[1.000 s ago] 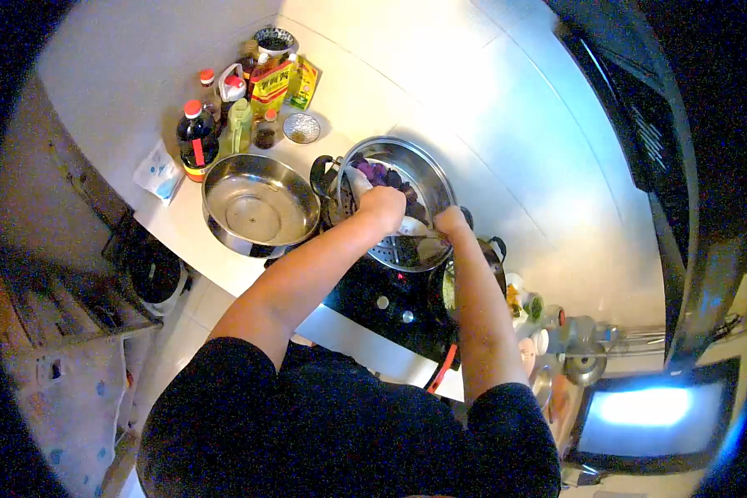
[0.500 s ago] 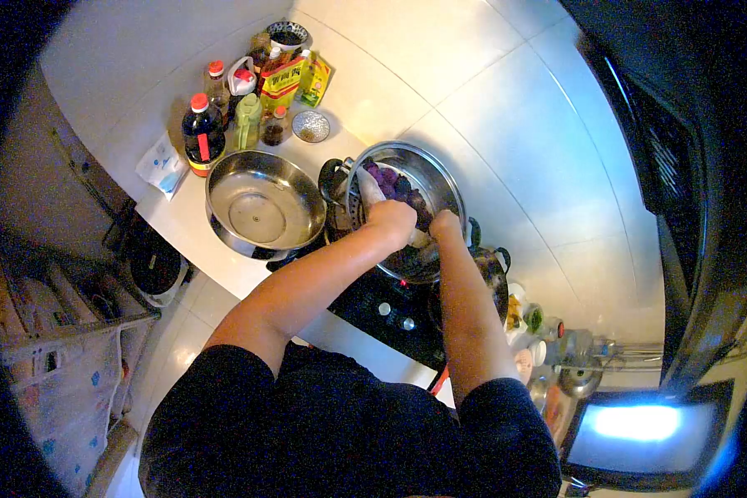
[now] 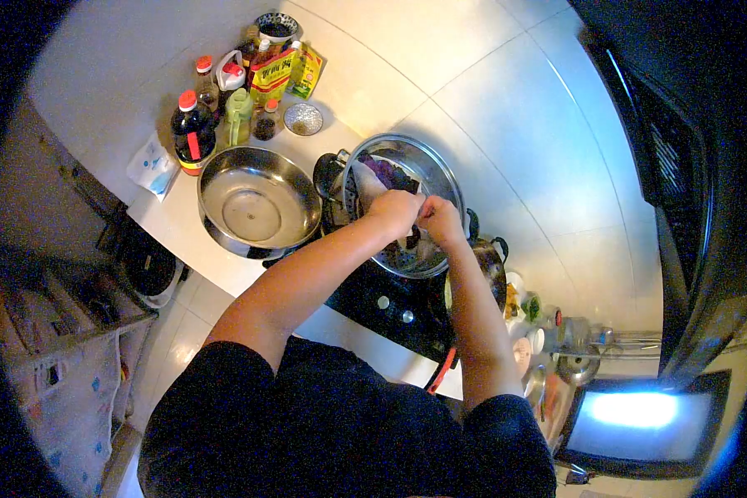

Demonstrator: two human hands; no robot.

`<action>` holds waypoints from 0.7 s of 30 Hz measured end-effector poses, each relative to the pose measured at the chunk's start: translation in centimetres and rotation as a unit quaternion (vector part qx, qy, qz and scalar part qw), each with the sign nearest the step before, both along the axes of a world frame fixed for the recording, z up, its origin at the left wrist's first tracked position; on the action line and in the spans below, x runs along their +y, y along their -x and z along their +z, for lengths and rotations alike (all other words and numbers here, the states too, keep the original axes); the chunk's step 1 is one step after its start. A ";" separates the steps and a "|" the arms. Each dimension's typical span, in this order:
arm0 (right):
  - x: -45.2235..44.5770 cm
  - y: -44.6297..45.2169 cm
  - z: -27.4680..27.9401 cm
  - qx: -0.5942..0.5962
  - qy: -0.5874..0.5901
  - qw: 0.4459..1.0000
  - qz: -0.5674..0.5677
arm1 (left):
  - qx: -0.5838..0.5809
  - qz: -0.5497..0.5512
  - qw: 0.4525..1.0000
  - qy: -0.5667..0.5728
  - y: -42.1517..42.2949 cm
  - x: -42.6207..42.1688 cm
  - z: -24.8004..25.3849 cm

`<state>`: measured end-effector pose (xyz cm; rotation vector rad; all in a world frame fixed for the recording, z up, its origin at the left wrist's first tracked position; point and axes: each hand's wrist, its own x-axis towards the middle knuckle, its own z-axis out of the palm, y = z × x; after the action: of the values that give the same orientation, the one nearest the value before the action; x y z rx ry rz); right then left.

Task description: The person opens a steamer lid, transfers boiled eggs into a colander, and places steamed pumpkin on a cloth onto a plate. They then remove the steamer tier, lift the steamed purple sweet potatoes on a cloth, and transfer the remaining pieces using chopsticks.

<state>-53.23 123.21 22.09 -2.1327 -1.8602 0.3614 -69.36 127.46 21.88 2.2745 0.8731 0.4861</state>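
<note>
Over a wide metal steamer pot (image 3: 458,178), my left hand (image 3: 396,211) is closed on a gathered part of a whitish cloth or bag (image 3: 366,184). The whitish material runs from the pot's left side up to my fingers. Right beside it, my right hand (image 3: 441,222) is closed in a pinch, its fingertips close to or touching my left hand. What the right fingers hold is too small to make out. Dark purple lumps of food (image 3: 388,172) lie in the pot behind my hands, partly hidden by them and by the whitish material.
On the left stands a large steel basin (image 3: 257,212). Bottles, including a dark red-capped one (image 3: 192,133), yellow packets (image 3: 272,80) and a small patterned bowl (image 3: 303,119) stand behind it. A black stove (image 3: 390,307) lies below the pot; another pan (image 3: 491,270) sits at the right.
My right hand has moved up and left, closer to my left hand. Less of the purple food shows. The view has shifted slightly.
</note>
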 end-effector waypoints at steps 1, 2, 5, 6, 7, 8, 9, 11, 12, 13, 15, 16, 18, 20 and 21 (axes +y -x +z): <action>0.0 0.0 -0.3 -0.004 0.021 1.000 -0.013 | -0.003 -0.002 1.000 0.016 -0.2 0.2 -0.2; -0.2 0.1 -0.3 0.000 0.020 1.000 -0.008 | -0.015 -0.007 1.000 0.018 -0.5 0.4 -0.3; -0.8 0.4 -0.1 0.041 0.036 0.999 0.001 | -0.042 -0.011 0.998 0.040 -1.1 0.6 -1.1; -0.9 0.3 -0.1 0.073 0.052 0.996 -0.002 | -0.046 -0.005 0.997 0.054 -1.2 0.7 -1.4; -0.9 0.2 -0.1 0.104 0.068 0.992 -0.004 | -0.050 0.001 0.996 0.069 -1.4 0.7 -1.8; -0.9 0.2 -0.1 0.121 0.074 0.990 0.000 | -0.024 0.002 0.998 0.063 -1.8 0.8 -2.2; -0.9 0.3 -0.1 0.138 0.078 0.987 0.004 | 0.002 0.002 0.998 0.055 -2.0 1.0 -2.3; -0.9 0.7 0.2 0.179 0.085 0.980 0.007 | 0.023 -0.007 0.997 0.074 -2.3 1.3 -2.5; -1.0 1.2 0.7 0.203 0.087 0.975 0.008 | 0.018 -0.016 0.995 0.101 -1.9 1.4 -1.8; -1.0 1.4 1.0 0.227 0.088 0.970 0.009 | 0.012 -0.025 0.991 0.127 -1.8 1.6 -1.3; -0.8 0.5 -0.5 0.288 0.072 0.955 0.001 | 0.020 0.002 0.995 0.101 -2.5 1.7 -2.2; -0.7 0.0 -1.1 0.318 0.063 0.946 -0.004 | 0.024 0.015 0.996 0.087 -2.9 1.8 -2.7; -0.8 -0.5 -1.3 0.325 0.066 0.944 0.006 | 0.032 0.010 0.998 0.059 -3.3 2.0 -3.4; -0.7 -0.5 -0.3 0.295 0.081 0.952 -0.013 | 0.030 0.007 0.999 0.030 -3.3 2.0 -3.9; -0.3 -0.2 0.9 0.260 0.095 0.960 -0.037 | 0.024 0.007 1.000 0.015 -3.0 1.8 -3.8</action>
<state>-52.99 122.87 22.97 -1.9562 -1.4865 1.0085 -66.33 129.24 18.08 2.2616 0.9136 0.4237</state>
